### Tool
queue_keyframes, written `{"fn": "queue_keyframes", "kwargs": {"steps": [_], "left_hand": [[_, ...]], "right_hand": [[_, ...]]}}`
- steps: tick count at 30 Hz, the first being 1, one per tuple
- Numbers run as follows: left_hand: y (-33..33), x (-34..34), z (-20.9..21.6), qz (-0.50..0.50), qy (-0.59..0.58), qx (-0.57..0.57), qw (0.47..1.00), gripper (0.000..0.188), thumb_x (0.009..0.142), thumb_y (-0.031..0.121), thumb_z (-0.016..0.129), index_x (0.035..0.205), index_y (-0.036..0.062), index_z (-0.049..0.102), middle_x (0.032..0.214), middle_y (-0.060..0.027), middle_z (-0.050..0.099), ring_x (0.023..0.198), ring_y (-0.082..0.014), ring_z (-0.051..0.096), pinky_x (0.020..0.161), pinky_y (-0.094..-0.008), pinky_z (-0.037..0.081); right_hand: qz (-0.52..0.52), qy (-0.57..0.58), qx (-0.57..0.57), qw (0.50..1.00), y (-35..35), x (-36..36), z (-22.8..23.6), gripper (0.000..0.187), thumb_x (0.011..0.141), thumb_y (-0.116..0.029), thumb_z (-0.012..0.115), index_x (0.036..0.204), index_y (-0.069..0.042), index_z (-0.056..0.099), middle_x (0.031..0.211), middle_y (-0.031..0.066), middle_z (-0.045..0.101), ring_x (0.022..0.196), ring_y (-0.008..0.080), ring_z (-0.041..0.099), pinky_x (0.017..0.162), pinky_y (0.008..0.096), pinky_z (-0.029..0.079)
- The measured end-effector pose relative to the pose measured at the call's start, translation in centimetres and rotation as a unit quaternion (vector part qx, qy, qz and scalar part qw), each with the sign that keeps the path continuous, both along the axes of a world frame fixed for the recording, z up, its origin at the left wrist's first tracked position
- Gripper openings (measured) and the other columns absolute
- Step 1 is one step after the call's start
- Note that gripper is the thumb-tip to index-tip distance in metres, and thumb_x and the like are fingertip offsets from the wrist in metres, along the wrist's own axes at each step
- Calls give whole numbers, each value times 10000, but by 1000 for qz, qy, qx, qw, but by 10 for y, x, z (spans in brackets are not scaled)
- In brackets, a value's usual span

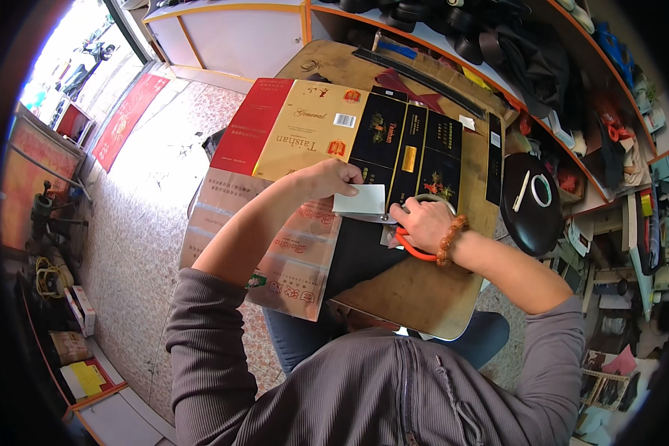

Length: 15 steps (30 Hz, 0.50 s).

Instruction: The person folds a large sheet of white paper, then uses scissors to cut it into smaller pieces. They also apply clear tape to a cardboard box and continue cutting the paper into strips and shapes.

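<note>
A small white card (364, 199) is pinched between the thumb and fingers of my left hand (327, 178), above the table's middle. My right hand (426, 224) is closed around a pair of scissors with orange handles (415, 251). Their blades lie along the card's lower edge; whether they are cutting into it, I cannot tell. Beyond my right hand a round ring-shaped thing (447, 201) is partly covered. Under both hands lie flattened printed cardboard sheets: a red and gold one (305, 111), a black one (379, 141) and a silvery-pink one (275, 238).
The sheets cover much of a wooden table (438, 297), with a dark piece (357, 256) near its front. To the right, a round black seat (531, 215) carries a tape roll (541, 190) and a white pen (522, 190). Cluttered shelves (565, 171) curve around the right side.
</note>
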<state>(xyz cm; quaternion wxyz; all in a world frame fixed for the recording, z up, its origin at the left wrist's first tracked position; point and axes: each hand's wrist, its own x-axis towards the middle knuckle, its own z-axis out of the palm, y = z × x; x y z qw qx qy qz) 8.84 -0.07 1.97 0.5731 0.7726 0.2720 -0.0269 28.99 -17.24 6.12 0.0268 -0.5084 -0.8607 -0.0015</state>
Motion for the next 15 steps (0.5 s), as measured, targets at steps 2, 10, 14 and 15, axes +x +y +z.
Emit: {"fn": "queue_keyframes", "kwargs": {"steps": [2, 10, 14, 15], "left_hand": [[-1, 0, 2, 2, 3, 0, 1000, 152, 814, 106, 657, 950, 44, 627, 812, -28, 632, 767, -124, 559, 723, -291, 445], [2, 1, -3, 4, 4, 5, 1000, 147, 822, 119, 655, 946, 47, 620, 786, -25, 615, 754, -121, 554, 708, -292, 446], [3, 3, -13, 37, 12, -13, 999, 150, 851, 142, 624, 969, 51, 609, 785, -29, 609, 756, -121, 546, 694, -297, 445], [4, 3, -15, 42, 1, -14, 999, 146, 861, 149, 612, 970, 52, 607, 785, -30, 608, 754, -120, 542, 690, -297, 445]], "right_hand": [[-2, -7, 1, 1000, 3, -4, -1, 523, 730, -473, 673, 1007, -44, 562, 766, 163, 575, 600, 295, 624, 518, 373, 509], [2, -9, -8, 1000, 3, -5, -1, 491, 748, -430, 669, 1029, -42, 566, 760, 166, 579, 591, 291, 625, 510, 370, 510], [18, -33, -8, 999, 3, -12, -2, 500, 753, -439, 662, 1025, -30, 566, 723, 155, 588, 581, 286, 626, 503, 359, 512], [39, -3, 9, 999, 3, -15, -2, 523, 747, -455, 656, 1027, -24, 562, 714, 151, 596, 577, 281, 627, 496, 347, 511]]}}
